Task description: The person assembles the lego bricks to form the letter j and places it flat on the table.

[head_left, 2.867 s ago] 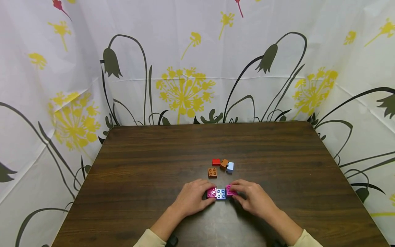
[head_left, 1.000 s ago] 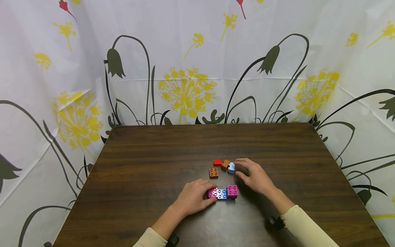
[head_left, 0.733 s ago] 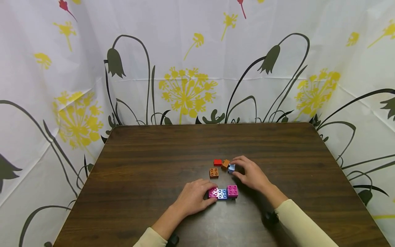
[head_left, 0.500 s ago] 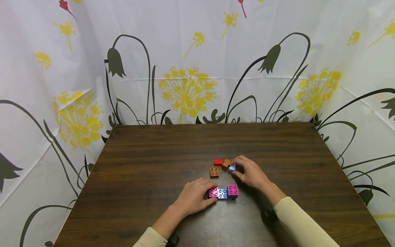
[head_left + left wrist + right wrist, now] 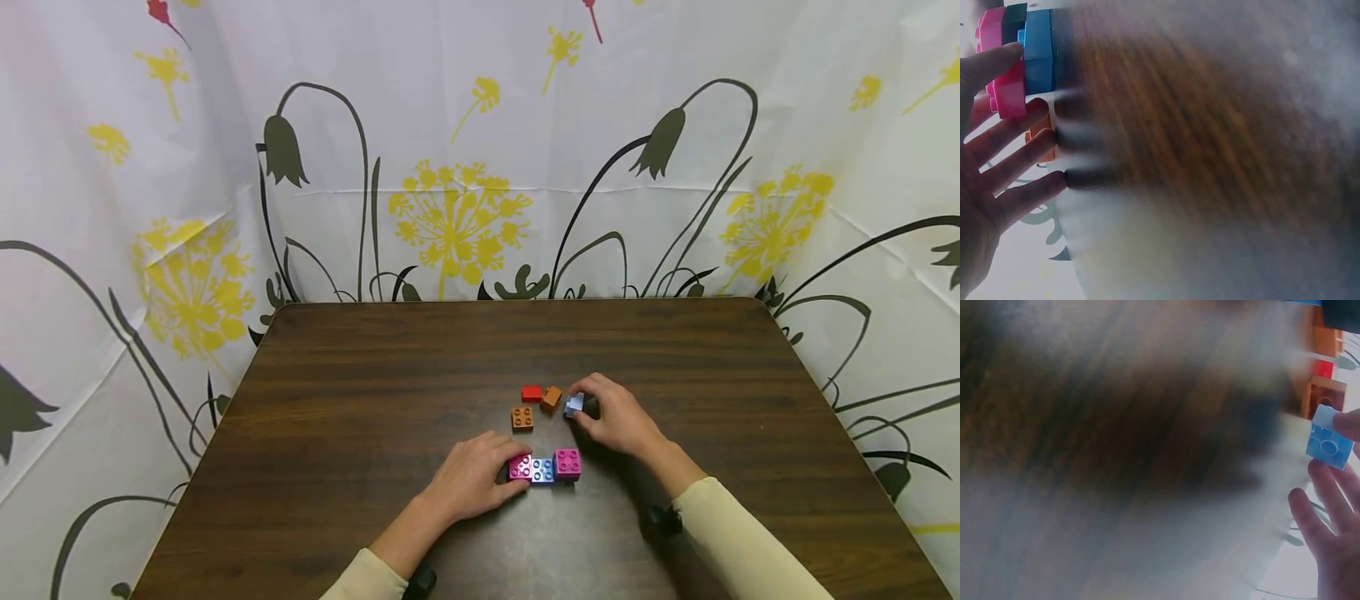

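Right hand (image 5: pixel 617 418): thumb and finger pinched the pale blue brick (image 5: pixel 574 406), right of the angled orange brick (image 5: pixel 551 399)!
Left hand (image 5: pixel 472 475): loosely curved, it gripped the leftmost pink brick (image 5: pixel 521 468).
Leftmost pink brick: shone, boxy, round-studded.
Bench (image 5: pixel 375 383): dark grain streaked it.

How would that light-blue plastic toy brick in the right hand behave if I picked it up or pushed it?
The light-blue plastic toy brick is probably light: its underside looks hollow. It seems stiff, its edges straight in the pinch of the right hand. Pushed, it would likely slide rather than roll, given its flat sides.
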Tool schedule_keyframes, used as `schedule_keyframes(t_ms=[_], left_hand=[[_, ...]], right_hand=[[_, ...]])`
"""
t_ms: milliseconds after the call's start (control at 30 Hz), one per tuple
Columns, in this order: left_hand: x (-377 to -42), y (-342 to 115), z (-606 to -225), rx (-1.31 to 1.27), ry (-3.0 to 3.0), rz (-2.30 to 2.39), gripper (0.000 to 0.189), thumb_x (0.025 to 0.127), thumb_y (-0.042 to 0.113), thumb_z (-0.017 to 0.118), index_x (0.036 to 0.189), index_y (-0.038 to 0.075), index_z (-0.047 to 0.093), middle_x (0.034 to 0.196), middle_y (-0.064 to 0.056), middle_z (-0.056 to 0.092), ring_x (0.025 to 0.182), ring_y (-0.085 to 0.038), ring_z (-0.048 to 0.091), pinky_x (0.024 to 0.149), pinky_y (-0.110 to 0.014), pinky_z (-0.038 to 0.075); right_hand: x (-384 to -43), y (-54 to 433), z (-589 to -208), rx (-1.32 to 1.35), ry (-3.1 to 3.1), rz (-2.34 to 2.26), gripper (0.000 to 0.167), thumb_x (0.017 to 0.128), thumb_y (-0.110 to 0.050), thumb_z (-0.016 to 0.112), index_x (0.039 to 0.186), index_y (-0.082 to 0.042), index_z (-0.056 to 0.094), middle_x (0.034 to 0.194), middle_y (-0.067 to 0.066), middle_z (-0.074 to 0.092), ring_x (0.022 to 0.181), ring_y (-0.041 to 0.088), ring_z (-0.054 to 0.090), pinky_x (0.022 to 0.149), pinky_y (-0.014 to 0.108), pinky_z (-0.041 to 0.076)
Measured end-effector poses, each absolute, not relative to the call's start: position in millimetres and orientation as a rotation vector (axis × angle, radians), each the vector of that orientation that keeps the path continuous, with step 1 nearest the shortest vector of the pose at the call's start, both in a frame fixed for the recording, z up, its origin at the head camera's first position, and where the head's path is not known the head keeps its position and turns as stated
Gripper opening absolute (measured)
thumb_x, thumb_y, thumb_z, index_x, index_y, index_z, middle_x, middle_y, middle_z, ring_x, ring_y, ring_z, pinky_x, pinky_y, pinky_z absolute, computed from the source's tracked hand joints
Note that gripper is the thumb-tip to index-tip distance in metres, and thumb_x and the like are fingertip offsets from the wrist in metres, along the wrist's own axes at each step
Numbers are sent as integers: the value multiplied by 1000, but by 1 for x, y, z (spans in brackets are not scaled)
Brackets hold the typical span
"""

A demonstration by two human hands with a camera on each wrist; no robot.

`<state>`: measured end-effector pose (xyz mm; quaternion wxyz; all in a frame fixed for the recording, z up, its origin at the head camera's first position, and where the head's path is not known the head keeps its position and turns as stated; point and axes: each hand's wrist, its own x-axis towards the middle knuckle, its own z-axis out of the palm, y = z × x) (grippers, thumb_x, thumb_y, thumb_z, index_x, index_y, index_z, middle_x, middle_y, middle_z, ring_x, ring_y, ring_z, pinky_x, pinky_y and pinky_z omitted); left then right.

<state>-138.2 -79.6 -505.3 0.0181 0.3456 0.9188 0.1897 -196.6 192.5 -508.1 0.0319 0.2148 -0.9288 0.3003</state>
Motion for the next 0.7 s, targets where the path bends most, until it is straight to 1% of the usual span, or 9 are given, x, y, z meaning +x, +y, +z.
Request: schedule_keyframes(t_ms=[100,200,267,333,467,600,700], left_hand=[[-139,-79,-507,1079,2851,599,41,87,47,72,121,24,67,103,9,64,88,-5,54,70,-26,49],[-139,-79,-508,1091,2856,601,41,87,47,72,121,24,67,103,9,64,88,-6,54,69,-26,49],[-139,-79,-508,1099,2864,599,40,87,46,71,120,24,68,102,10,64,88,-6,54,68,-27,49],[-139,-79,-509,1105,2870,597,40,87,46,72,119,24,68,102,10,64,88,-6,54,67,-27,48],[-140,-79,-508,1109,2875,601,39,87,46,72,118,23,68,100,11,64,86,-5,53,66,-26,47],[-140,-80,-508,1108,2873,607,38,87,46,72,118,24,68,99,11,64,85,-5,53,65,-24,46],[-140,-80,-508,1106,2874,610,38,87,46,72,117,24,68,99,11,64,85,-5,53,64,-24,46]], right_hand=[[-195,194,-501,651,-2860,935,34,81,-9,76,113,-13,66,105,-1,58,94,20,59,83,41,51],[-193,196,-494,649,-2866,932,38,79,-9,74,115,-13,67,103,-2,55,90,22,56,75,37,49],[-191,197,-490,653,-2865,940,37,78,-9,72,115,-13,69,102,-2,53,89,22,54,71,35,46],[-189,197,-486,664,-2852,954,34,79,-9,71,113,-13,71,102,-2,52,88,23,53,71,36,45],[-181,197,-477,666,-2810,1001,28,79,-9,73,106,-17,73,102,-5,57,91,24,56,77,41,49],[-169,196,-470,671,-2791,1031,28,78,-10,77,102,-22,71,101,-9,61,93,24,61,81,46,51],[-160,194,-466,720,-2785,1052,29,77,-9,79,100,-24,70,101,-12,63,94,19,62,83,47,51]])
